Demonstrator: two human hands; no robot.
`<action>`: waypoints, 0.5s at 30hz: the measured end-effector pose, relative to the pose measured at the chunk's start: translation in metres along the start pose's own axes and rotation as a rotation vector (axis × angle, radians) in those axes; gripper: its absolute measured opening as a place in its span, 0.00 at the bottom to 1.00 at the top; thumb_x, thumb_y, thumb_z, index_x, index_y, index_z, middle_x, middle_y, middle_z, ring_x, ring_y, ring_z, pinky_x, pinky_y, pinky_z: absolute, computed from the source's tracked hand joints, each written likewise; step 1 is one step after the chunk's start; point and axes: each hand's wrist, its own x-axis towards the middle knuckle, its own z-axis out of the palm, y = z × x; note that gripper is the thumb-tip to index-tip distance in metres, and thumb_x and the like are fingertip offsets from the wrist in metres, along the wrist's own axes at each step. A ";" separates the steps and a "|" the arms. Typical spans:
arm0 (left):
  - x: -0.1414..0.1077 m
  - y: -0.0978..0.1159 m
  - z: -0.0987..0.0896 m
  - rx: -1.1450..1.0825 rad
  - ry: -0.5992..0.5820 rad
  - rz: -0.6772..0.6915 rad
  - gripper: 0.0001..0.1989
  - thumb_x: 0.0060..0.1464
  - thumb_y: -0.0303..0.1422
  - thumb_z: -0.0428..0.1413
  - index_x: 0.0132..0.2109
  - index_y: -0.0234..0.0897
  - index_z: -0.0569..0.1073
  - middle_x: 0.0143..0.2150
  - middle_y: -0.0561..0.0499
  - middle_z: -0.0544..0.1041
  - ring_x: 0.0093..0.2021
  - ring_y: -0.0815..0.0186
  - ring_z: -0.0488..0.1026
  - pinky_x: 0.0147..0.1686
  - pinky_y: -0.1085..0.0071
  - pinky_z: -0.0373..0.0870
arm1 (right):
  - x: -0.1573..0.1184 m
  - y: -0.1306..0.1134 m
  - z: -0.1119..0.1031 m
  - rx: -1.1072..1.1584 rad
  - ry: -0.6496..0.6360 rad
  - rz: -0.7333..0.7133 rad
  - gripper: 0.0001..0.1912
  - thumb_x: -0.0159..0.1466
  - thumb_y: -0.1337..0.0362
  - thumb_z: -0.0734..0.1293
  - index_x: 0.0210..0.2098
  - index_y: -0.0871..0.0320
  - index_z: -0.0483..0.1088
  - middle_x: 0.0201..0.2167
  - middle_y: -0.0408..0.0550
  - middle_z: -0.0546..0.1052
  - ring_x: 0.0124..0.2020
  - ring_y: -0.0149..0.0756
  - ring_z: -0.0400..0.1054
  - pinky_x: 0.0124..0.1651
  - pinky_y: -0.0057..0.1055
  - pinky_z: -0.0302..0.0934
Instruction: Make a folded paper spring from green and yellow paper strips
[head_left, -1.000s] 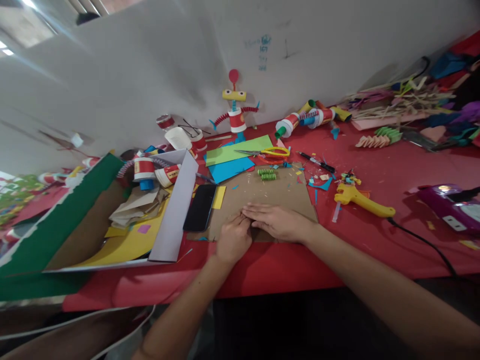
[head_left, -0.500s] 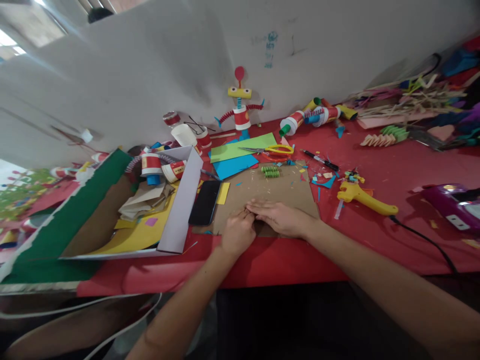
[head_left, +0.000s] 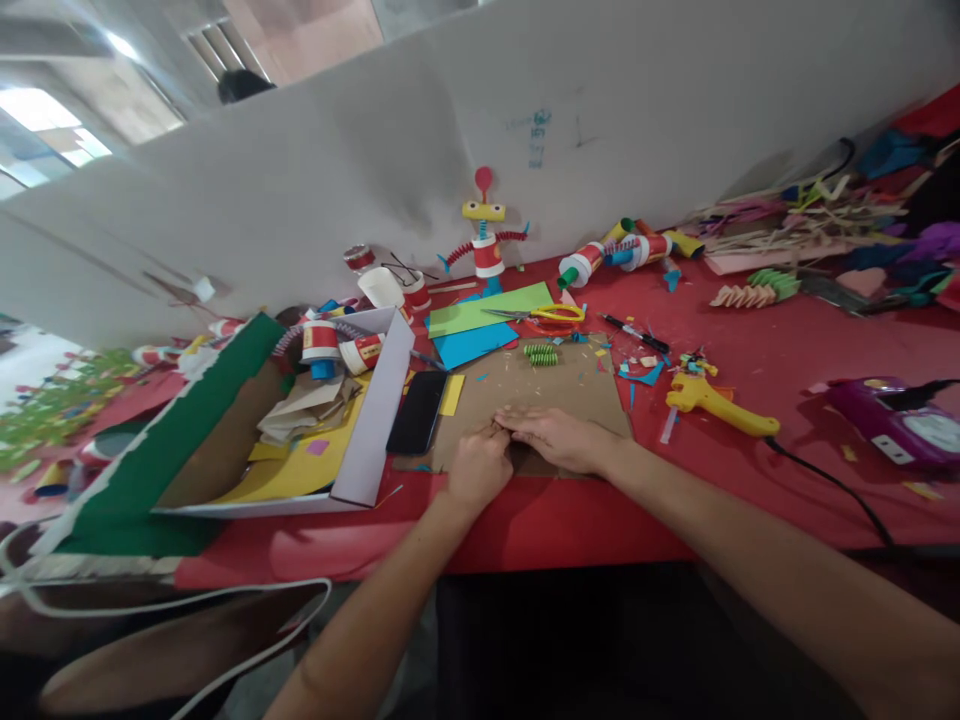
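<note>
My left hand (head_left: 482, 465) and my right hand (head_left: 559, 437) meet over the near part of a brown cardboard sheet (head_left: 577, 385). The left fingers are curled closed, and the right fingers reach across onto their tips. Anything pinched between them is hidden under the fingers. Beyond my hands a green-and-black striped paper spring (head_left: 541, 355) lies on the cardboard. A black phone (head_left: 418, 412) rests to the left of my left hand, beside a small yellow paper piece (head_left: 451, 395).
An open box (head_left: 382, 420) with papers and cup figures stands left. Yellow-handled scissors (head_left: 559, 313) lie on green paper (head_left: 450, 318) behind. To the right are a pen (head_left: 636, 333), a yellow glue gun (head_left: 720, 402) with its cord and a purple power strip (head_left: 892, 425). A cup robot (head_left: 487, 257) stands by the wall.
The camera view has tilted up and shifted a little, so more of the wall top shows. My hands stay together at the same spot on the cardboard.
</note>
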 end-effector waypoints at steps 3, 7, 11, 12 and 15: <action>0.001 0.001 0.000 -0.012 -0.001 -0.007 0.15 0.46 0.18 0.47 0.36 0.32 0.75 0.36 0.41 0.78 0.39 0.61 0.75 0.41 0.64 0.72 | 0.004 -0.001 -0.005 0.008 -0.006 -0.009 0.19 0.64 0.68 0.56 0.54 0.55 0.64 0.56 0.46 0.66 0.58 0.35 0.59 0.61 0.40 0.53; 0.000 0.001 0.002 -0.014 -0.019 -0.030 0.15 0.47 0.18 0.48 0.37 0.33 0.76 0.37 0.42 0.78 0.39 0.61 0.75 0.41 0.64 0.72 | 0.006 0.003 -0.016 0.085 -0.045 0.062 0.16 0.65 0.63 0.57 0.49 0.52 0.69 0.51 0.44 0.72 0.53 0.35 0.65 0.56 0.38 0.58; -0.002 -0.004 0.007 -0.090 0.049 -0.021 0.19 0.48 0.17 0.47 0.43 0.34 0.75 0.45 0.43 0.77 0.44 0.64 0.74 0.45 0.65 0.70 | 0.003 0.018 -0.022 0.154 0.252 0.253 0.18 0.65 0.58 0.55 0.48 0.54 0.70 0.48 0.47 0.74 0.50 0.37 0.67 0.53 0.39 0.60; -0.002 -0.005 0.008 -0.120 0.070 -0.034 0.20 0.48 0.17 0.46 0.44 0.35 0.75 0.45 0.44 0.77 0.44 0.64 0.74 0.46 0.66 0.70 | 0.003 0.023 -0.023 0.165 0.336 0.302 0.18 0.65 0.58 0.55 0.48 0.55 0.70 0.47 0.48 0.75 0.49 0.38 0.68 0.52 0.40 0.60; -0.002 -0.008 0.009 -0.228 0.101 -0.119 0.21 0.48 0.16 0.45 0.41 0.38 0.76 0.44 0.47 0.78 0.43 0.66 0.74 0.45 0.66 0.71 | 0.008 0.034 -0.023 0.250 0.406 0.383 0.18 0.64 0.57 0.56 0.46 0.57 0.71 0.44 0.50 0.76 0.45 0.39 0.71 0.48 0.39 0.63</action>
